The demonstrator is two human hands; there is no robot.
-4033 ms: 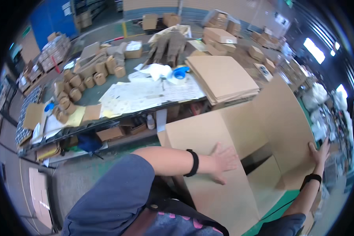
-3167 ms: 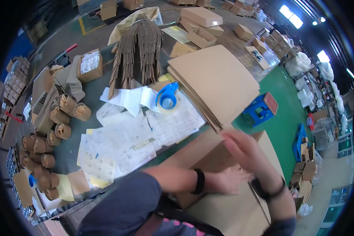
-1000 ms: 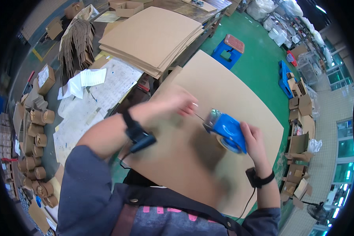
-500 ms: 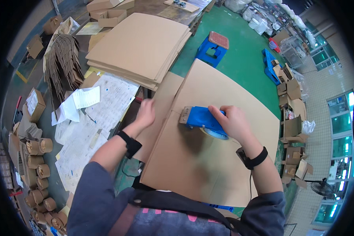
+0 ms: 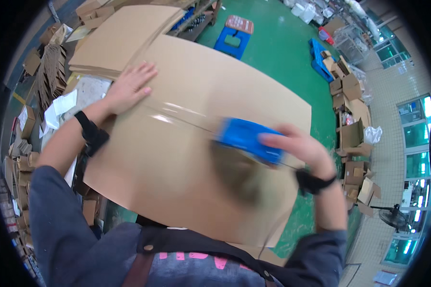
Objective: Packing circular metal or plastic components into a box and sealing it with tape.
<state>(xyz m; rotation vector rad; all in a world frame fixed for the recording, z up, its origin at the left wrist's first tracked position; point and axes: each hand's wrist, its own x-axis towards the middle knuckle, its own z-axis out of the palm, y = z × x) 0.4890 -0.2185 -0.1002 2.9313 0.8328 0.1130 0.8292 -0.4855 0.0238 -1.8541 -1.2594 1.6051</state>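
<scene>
A large brown cardboard sheet lies before me, crossed by a seam. Shiny clear tape glints along that seam. My left hand rests on the cardboard at the seam's left end, palm down and fingers spread. In my right hand is a blue tape dispenser, held over the seam right of the sheet's middle. Motion smears the right hand and the dispenser, and the roll beneath cannot be made out. Black bands circle both wrists.
A stack of cardboard sheets sits at the far left on a table. Beyond the sheet, a blue stool stands on the green floor. Open boxes line the right side, with a black fan nearby.
My left hand has come down flat onto the cardboard. The dispenser has moved right along the seam, and shiny tape now shows to its left. The cardboard covers more of the left side.
</scene>
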